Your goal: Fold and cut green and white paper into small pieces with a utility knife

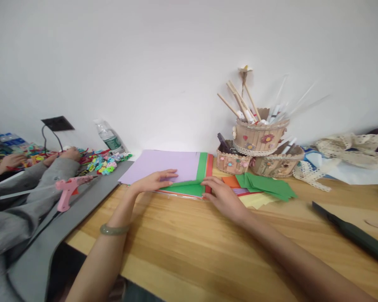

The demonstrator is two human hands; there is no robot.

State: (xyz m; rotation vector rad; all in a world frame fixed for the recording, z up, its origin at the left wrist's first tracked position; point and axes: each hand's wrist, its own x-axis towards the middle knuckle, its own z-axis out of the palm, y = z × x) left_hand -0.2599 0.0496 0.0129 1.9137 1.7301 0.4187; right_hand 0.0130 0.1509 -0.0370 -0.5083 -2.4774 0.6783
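A stack of coloured paper lies on the wooden table against the wall, with a lilac sheet (pixel 173 162) on top and a green sheet (pixel 189 189) under it. Red and orange edges show at the right side. My left hand (pixel 153 181) rests on the lilac sheet's front edge, its fingers apart, a bracelet on the wrist. At the stack's front right corner, my right hand (pixel 219 193) has thumb and fingers on the green sheet's edge, which looks slightly raised.
Decorated wooden pots (pixel 260 138) with sticks and pens stand behind green paper pieces (pixel 271 186). A dark-handled tool (pixel 349 230) lies right, near lace (pixel 349 149). Left are a pink glue gun (pixel 66 193), a bottle (pixel 110 137) and a person's grey sleeves (pixel 34 209).
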